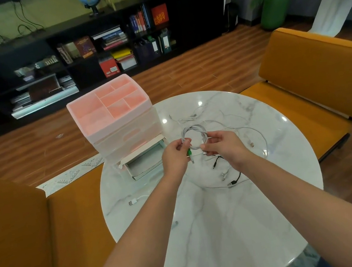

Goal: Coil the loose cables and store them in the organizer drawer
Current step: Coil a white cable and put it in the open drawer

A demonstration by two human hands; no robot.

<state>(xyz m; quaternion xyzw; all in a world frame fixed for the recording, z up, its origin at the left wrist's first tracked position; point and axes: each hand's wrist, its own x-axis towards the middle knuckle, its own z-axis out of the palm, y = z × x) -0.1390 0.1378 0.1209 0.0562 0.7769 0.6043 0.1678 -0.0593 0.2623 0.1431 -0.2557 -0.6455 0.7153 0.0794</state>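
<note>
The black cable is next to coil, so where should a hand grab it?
Take the black cable at its plug end, coming from above with the right hand. That end lies flat and free on the marble table, nearest the person.

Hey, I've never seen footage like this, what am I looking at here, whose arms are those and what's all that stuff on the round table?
There is no machine here. The single picture comes from a camera worn on a person's head, looking forward and down, so the two bare arms are the wearer's own. The left hand and right hand together hold a coiled white cable above a round marble table. At the table's far left stands a pink organizer with open compartments on top; its bottom drawer is pulled out and looks empty. Loose cables remain on the table: white cables behind and right of the hands, a black cable nearer, and a white USB plug at left.
</note>
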